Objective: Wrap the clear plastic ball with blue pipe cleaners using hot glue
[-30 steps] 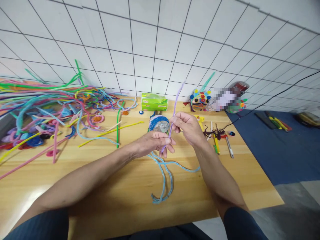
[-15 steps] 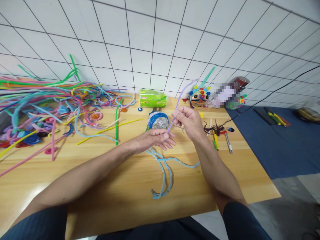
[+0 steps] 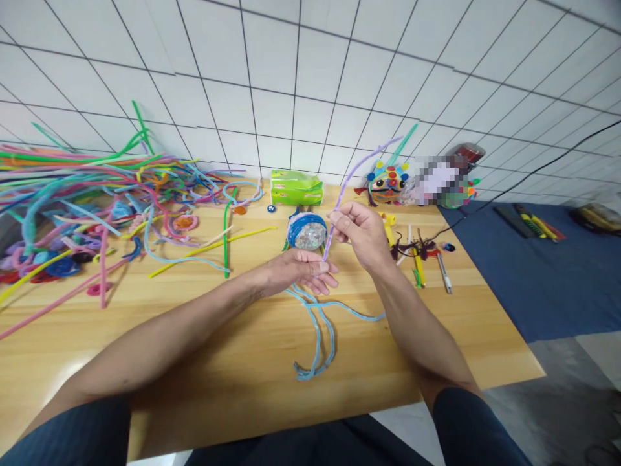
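A purple pipe cleaner (image 3: 343,186) stands between my hands, its upper length curving off to the right. My left hand (image 3: 310,268) pinches its lower end between thumb and forefinger, the other fingers loosely spread. Higher up, my right hand (image 3: 356,230) grips the same pipe cleaner with thumb and fingertips. Just behind my hands sits a round piece wrapped in blue and purple with a clear, shiny front (image 3: 310,234). Light blue pipe cleaners (image 3: 317,343) lie on the table below my hands, bent and crossing.
A tangled heap of coloured pipe cleaners (image 3: 97,188) fills the left side. A green packet (image 3: 297,189) and a decorated face figure (image 3: 387,186) stand by the tiled wall. Dark yarn (image 3: 420,249) and a white pen (image 3: 444,273) lie to the right, beside a black cable (image 3: 514,178).
My right hand has shifted slightly left and down along the purple pipe cleaner. Its free upper end now reaches higher and further right. My left hand keeps its pinch.
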`<control>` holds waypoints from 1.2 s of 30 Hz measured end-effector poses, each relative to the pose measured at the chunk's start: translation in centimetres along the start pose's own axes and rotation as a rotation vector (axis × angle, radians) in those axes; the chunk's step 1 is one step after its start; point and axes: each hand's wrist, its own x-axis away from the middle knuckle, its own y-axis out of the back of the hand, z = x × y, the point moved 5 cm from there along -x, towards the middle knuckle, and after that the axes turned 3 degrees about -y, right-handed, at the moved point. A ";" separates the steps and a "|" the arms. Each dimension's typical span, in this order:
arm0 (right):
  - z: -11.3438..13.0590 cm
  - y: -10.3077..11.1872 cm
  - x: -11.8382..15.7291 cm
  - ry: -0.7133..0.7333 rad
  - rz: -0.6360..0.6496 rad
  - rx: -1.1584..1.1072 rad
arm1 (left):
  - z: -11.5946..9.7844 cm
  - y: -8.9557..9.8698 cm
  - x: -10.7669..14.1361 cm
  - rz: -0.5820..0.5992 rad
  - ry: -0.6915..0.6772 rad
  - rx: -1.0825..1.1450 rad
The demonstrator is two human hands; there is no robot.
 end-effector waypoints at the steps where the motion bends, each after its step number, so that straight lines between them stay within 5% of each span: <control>1: -0.1 0.2 -0.1 -0.014 -0.007 -0.038 | 0.0 -0.1 0.1 0.015 0.001 -0.005; 7: -0.7 1.1 -0.9 -0.046 -0.049 -0.117 | -1.3 -0.7 0.4 0.080 -0.061 -0.102; 11: -1.0 0.1 -0.6 -0.067 0.015 -0.097 | -2.5 -0.3 0.4 -0.009 -0.194 -0.112; 16: -0.9 -0.4 -0.3 -0.080 0.085 -0.082 | -2.0 0.2 0.3 -0.100 -0.166 -0.105; 22: -1.0 0.8 -0.4 0.071 -0.123 -0.008 | -1.8 0.1 0.3 -0.248 -0.287 0.051; 29: -1.7 -0.1 -0.5 0.009 -0.104 -0.065 | -2.4 -0.6 0.3 -0.151 -0.312 0.212; 36: -1.6 0.0 -0.4 0.023 -0.137 -0.039 | -2.0 -0.2 0.1 -0.187 -0.340 0.134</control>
